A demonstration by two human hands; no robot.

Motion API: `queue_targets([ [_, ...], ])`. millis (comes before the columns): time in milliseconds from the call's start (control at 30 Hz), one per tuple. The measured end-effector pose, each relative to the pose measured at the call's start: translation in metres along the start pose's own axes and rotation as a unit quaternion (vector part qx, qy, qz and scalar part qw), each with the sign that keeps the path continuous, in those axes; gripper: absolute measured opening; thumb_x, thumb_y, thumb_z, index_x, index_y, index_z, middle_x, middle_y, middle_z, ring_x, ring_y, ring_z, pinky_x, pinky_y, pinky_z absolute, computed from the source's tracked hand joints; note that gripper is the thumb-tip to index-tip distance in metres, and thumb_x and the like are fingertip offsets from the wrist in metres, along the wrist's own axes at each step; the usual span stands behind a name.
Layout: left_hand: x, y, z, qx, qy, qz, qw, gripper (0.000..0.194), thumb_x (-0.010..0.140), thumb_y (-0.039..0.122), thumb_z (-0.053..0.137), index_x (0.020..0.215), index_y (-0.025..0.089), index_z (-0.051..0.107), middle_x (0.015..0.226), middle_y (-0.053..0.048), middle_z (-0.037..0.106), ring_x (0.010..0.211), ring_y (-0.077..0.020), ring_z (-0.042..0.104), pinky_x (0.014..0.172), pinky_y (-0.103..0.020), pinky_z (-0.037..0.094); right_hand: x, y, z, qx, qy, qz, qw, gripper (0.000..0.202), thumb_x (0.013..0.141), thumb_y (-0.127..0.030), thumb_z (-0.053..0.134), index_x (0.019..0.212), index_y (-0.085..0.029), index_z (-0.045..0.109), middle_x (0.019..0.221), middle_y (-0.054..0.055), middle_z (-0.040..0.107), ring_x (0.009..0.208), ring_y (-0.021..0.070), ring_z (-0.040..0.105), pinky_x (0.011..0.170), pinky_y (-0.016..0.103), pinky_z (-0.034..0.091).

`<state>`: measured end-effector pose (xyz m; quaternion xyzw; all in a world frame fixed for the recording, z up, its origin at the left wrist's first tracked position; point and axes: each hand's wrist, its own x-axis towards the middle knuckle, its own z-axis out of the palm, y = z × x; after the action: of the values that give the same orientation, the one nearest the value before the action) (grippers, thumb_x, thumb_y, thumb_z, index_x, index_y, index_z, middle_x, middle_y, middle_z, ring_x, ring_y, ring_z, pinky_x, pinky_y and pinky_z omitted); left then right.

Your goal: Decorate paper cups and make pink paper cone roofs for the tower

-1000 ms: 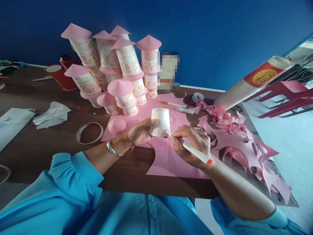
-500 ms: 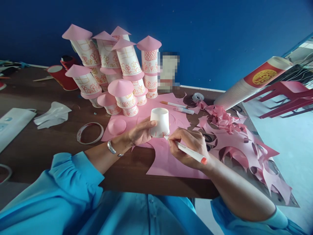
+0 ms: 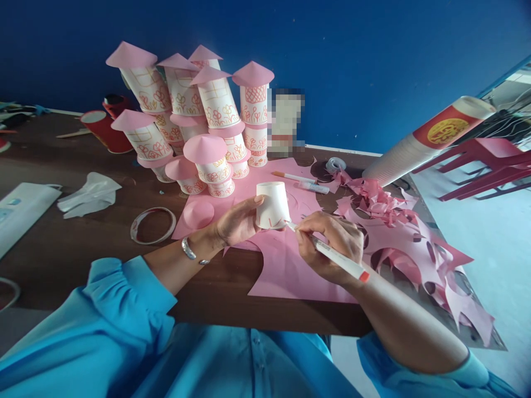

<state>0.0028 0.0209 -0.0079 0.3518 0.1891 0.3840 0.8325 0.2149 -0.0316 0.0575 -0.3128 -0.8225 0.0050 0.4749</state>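
My left hand [image 3: 241,222] grips a white paper cup [image 3: 272,203] from its left side, above pink paper [image 3: 286,265]. Short red strokes show near the cup's lower rim. My right hand [image 3: 329,243] is closed round a white marker [image 3: 338,258] with a red end, its tip at the cup's lower right edge. Behind and to the left stand stacked cups [image 3: 218,105] with red and yellow drawings and pink paper cones [image 3: 205,148] on top. A flat pink cone [image 3: 198,214] lies left of the held cup.
An orange-ended marker [image 3: 292,177] and its cap lie behind the cup. Pink scraps [image 3: 415,249] cover the table's right side, near a long leaning cup stack [image 3: 429,141]. Tape rolls [image 3: 152,225], crumpled plastic [image 3: 89,194] and a red cup [image 3: 105,131] are at left.
The cup has turned and tilted slightly in my left hand, with its red strokes shifted. My right hand has moved a little right and up with the marker.
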Motion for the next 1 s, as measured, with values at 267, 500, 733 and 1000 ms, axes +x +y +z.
queue_targets([
  [267, 0.0012, 0.0013, 0.0039, 0.001, 0.006, -0.002, 1.000, 0.049, 0.084, 0.057, 0.081, 0.109, 0.015, 0.075, 0.109, -0.012, 0.078, 0.099, -0.0266, 0.074, 0.085, -0.035, 0.059, -0.0007, 0.0009, 0.0012, -0.003, 0.000, -0.002, 1.000, 0.019, 0.088, -0.007, 0.061, 0.089, -0.025, 0.057, 0.067, -0.006, 0.070, 0.053, 0.0113, 0.067, 0.050, 0.022, 0.051],
  [500, 0.0006, 0.0010, 0.0064, 0.022, -0.001, -0.007, 1.000, 0.047, 0.088, 0.058, 0.075, 0.110, 0.017, 0.075, 0.103, -0.011, 0.079, 0.107, -0.0304, 0.073, 0.090, -0.038, 0.058, -0.0025, 0.0010, 0.0057, 0.000, 0.007, -0.009, 1.000, 0.020, 0.089, -0.006, 0.061, 0.088, -0.025, 0.057, 0.067, -0.006, 0.071, 0.054, 0.0118, 0.069, 0.050, 0.023, 0.052],
  [733, 0.0010, -0.0011, 0.0058, 0.023, 0.005, 0.001, 1.000, 0.051, 0.085, 0.059, 0.078, 0.109, 0.014, 0.074, 0.101, -0.013, 0.078, 0.107, -0.0321, 0.073, 0.092, -0.042, 0.058, -0.0035, 0.0014, 0.0076, 0.003, 0.006, -0.009, 1.000, 0.019, 0.089, -0.006, 0.060, 0.088, -0.025, 0.057, 0.067, -0.005, 0.070, 0.054, 0.0120, 0.068, 0.051, 0.023, 0.052],
  [1000, 0.0005, -0.0012, 0.0041, 0.035, 0.019, -0.008, 0.999, 0.043, 0.090, 0.055, 0.070, 0.110, 0.017, 0.075, 0.099, -0.010, 0.078, 0.109, -0.0309, 0.073, 0.091, -0.038, 0.056, -0.0044, -0.0002, 0.0066, 0.001, -0.043, -0.002, 0.999, 0.019, 0.088, -0.006, 0.058, 0.083, -0.024, 0.054, 0.063, -0.006, 0.066, 0.048, 0.0094, 0.060, 0.047, 0.022, 0.042],
])
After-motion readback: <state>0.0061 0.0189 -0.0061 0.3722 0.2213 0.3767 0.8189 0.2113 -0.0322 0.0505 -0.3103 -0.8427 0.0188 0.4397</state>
